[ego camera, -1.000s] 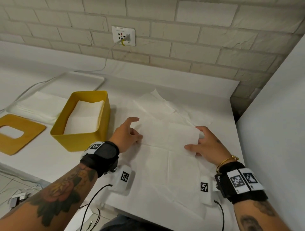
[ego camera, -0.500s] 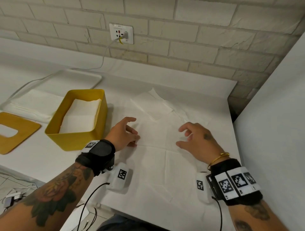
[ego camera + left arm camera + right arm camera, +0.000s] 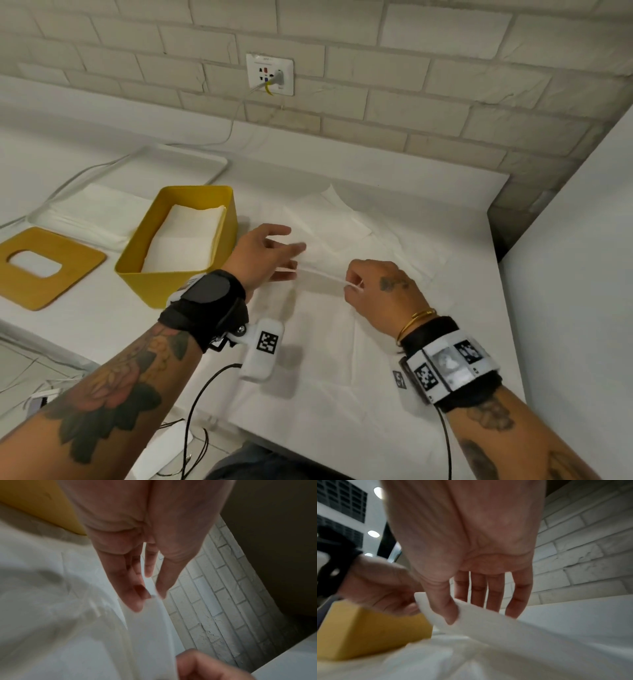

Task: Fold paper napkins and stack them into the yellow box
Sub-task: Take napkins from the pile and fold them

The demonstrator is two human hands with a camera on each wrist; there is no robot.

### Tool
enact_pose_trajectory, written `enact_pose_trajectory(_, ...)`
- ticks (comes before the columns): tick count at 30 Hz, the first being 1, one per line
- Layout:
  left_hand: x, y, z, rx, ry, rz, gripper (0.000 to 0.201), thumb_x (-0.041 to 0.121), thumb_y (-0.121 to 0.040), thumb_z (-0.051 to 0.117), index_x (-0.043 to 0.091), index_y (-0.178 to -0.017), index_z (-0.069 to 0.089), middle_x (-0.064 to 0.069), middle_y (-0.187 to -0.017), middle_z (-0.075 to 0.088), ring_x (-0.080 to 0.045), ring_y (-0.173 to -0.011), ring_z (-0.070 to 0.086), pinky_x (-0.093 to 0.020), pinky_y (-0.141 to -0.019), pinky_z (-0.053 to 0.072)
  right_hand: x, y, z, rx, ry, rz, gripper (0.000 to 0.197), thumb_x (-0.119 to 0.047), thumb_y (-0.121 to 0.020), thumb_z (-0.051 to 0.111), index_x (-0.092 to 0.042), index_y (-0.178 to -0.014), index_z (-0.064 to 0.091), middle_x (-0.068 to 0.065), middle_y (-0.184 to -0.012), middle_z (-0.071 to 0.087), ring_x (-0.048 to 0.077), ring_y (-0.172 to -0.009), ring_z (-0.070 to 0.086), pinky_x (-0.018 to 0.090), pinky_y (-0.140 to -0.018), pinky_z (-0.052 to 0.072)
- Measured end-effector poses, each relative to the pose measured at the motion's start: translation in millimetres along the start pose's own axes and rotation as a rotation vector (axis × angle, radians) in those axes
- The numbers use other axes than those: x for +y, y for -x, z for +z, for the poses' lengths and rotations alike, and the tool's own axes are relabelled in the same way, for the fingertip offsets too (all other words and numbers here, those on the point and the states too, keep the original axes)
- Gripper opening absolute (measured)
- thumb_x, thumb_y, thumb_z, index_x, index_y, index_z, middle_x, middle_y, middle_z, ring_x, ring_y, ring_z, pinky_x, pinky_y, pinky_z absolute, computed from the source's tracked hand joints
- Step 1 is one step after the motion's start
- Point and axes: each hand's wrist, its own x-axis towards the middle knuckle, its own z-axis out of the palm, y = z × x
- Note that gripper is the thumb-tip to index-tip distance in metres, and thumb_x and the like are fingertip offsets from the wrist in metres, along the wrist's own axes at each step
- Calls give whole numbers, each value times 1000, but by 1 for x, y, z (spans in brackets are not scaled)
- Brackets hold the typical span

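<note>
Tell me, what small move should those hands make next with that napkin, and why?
Probably carry it leftward over the yellow box and lay it on the stack inside. The folded napkin is already lifted off the table, held at one end by the left hand and pinched at the other by the right hand. The box sits open just beside the left hand.

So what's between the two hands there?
A folded napkin, seen edge-on in the head view. The left hand and right hand each pinch one end, lifted off the table.

Pale brick wall (image 3: 445,78) with a socket (image 3: 270,74) behind a white table (image 3: 472,274)
</note>
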Motion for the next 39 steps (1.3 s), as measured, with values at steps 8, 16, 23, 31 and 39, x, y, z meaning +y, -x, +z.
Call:
enact_pose_trajectory(8,-14,32,19,-287,394,-197,79,73,-76,48,16,-128,62,-15,-132,67,-27,-119,66,-43,-103,51,-3,5,-40,167,-1081,94,19,-12,-91,73,-18,-105,62,6,-89,79,30,-81,75,39,-80,60)
enact_pose_trajectory(16,-21,40,32,-205,393,-188,30,19,-101,57,0,-122,67,-15,-111,76,-24,-94,76,-32,-76,62,4,11,11,2,-1077,331,20,-9,-86,78,-8,-102,66,11,-92,79,28,-85,76,47,-85,62)
enact_pose_trajectory(23,-30,30,-6,-58,188,-268,17,15,-97,64,5,-110,70,-15,-105,77,-23,-82,76,-39,-77,62,78,17,-31,-35,-709,472,13,-14,-88,75,-9,-99,71,8,-89,79,21,-80,77,28,-66,57)
enact_pose_trajectory(31,-33,31,-16,-141,-127,-270,25,25,-93,71,10,-112,71,-8,-100,79,-25,-94,75,-39,-87,58,112,16,-31,-170,-382,576,37,-40,-84,80,-4,-90,73,10,-84,76,22,-72,66,28,-63,52)
enact_pose_trajectory(39,-30,28,-3,-138,-89,-292,23,20,-93,71,6,-111,71,-8,-99,79,-21,-89,77,-28,-71,58,88,2,-13,-185,-376,522,33,-39,-82,82,-10,-90,68,1,-80,60,19,-77,56,24,-60,41)
